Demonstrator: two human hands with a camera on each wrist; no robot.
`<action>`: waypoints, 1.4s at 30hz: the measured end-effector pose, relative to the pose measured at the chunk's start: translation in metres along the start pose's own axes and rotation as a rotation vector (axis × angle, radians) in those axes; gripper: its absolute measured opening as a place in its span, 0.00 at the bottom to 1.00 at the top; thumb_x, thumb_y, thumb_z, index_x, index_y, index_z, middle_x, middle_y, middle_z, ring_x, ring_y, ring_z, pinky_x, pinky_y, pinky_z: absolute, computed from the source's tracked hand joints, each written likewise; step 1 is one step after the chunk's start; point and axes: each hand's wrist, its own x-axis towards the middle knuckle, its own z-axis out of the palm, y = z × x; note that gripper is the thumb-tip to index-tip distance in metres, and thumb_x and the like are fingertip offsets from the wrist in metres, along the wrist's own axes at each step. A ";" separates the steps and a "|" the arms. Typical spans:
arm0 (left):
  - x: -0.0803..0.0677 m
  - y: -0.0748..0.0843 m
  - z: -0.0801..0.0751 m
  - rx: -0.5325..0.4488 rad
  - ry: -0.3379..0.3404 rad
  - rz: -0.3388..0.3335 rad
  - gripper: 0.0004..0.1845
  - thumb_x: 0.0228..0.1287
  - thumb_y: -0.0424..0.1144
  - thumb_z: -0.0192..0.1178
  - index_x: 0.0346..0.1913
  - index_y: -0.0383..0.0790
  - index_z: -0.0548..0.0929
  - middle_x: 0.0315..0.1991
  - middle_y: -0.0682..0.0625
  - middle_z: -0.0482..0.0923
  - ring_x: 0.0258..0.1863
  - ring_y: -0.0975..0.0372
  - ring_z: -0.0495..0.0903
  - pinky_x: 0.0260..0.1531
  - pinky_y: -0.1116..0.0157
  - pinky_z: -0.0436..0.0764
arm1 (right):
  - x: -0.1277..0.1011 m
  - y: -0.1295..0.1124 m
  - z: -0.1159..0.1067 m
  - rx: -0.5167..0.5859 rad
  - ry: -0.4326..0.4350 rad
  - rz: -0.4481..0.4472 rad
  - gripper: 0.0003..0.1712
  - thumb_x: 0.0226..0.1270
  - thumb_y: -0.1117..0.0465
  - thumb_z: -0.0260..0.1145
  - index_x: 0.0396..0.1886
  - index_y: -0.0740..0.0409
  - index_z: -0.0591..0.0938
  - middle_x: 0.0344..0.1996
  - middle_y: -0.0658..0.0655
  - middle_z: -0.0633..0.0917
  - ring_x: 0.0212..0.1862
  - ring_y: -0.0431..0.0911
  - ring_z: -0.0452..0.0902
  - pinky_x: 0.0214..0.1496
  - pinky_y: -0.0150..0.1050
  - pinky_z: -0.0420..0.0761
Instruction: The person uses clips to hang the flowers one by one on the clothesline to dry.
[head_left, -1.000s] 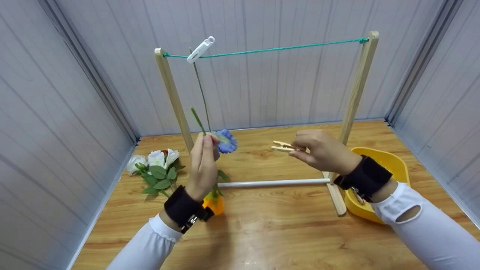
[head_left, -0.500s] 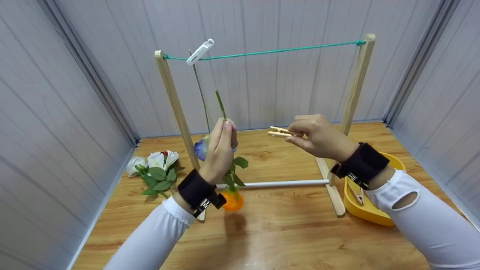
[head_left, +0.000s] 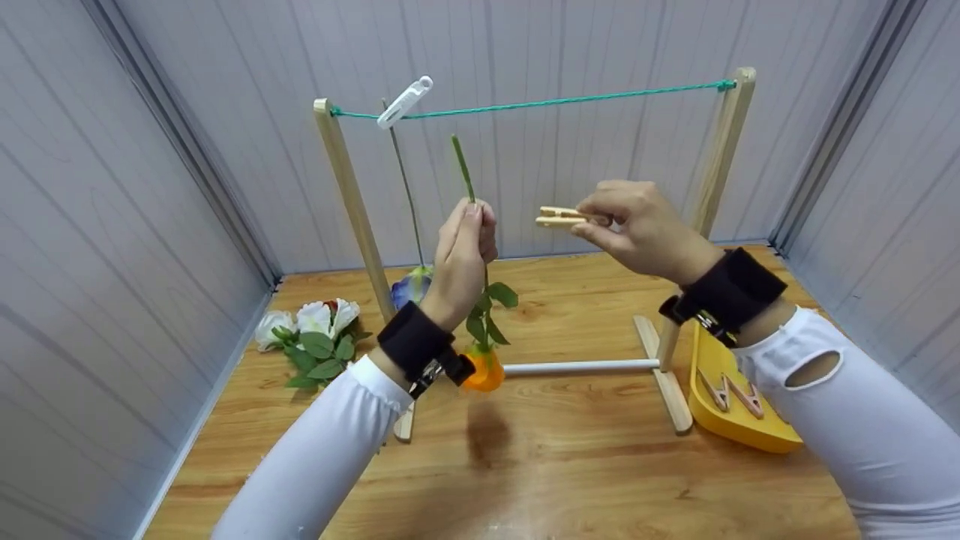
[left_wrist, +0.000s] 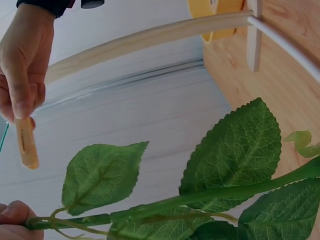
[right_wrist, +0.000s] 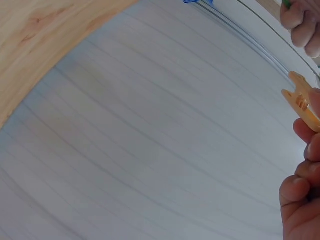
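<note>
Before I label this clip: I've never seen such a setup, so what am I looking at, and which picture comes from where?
A person works with bare hands and wears three cameras. The wide picture comes from the head; the two close-ups come from the wrists.

On the wooden table stands a frame with a green cord across the top. A white peg on the cord holds a blue flower hanging head down.

The left hand pinches the stem of an orange flower, also head down. The right hand pinches a wooden peg.

White flowers lie at left; a yellow tray at right holds more pegs.
</note>
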 end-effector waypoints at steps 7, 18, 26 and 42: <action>0.019 -0.005 0.000 -0.005 0.038 -0.023 0.18 0.90 0.37 0.29 0.41 0.41 0.69 0.26 0.55 0.55 0.23 0.65 0.52 0.29 0.68 0.55 | 0.026 -0.011 -0.014 -0.033 0.038 -0.002 0.03 0.70 0.72 0.74 0.37 0.70 0.89 0.24 0.60 0.74 0.28 0.45 0.63 0.34 0.31 0.61; 0.032 -0.014 -0.001 0.022 0.032 -0.052 0.18 0.90 0.34 0.32 0.48 0.34 0.74 0.27 0.54 0.58 0.24 0.66 0.55 0.28 0.69 0.58 | 0.065 -0.024 -0.024 -0.055 0.125 -0.021 0.05 0.71 0.71 0.73 0.40 0.73 0.90 0.25 0.64 0.78 0.30 0.38 0.64 0.35 0.27 0.62; 0.042 -0.013 -0.002 0.087 0.033 -0.073 0.18 0.91 0.34 0.33 0.51 0.33 0.76 0.28 0.54 0.61 0.24 0.65 0.59 0.30 0.68 0.62 | 0.095 -0.034 -0.024 -0.077 0.123 0.046 0.08 0.75 0.69 0.71 0.43 0.74 0.90 0.28 0.63 0.78 0.32 0.41 0.64 0.36 0.29 0.61; 0.054 -0.018 -0.007 0.100 0.068 -0.121 0.19 0.92 0.35 0.33 0.54 0.31 0.77 0.29 0.53 0.61 0.25 0.66 0.58 0.29 0.69 0.62 | 0.137 -0.041 -0.013 -0.092 0.001 0.234 0.13 0.82 0.64 0.65 0.51 0.72 0.88 0.33 0.48 0.69 0.39 0.42 0.61 0.46 0.36 0.61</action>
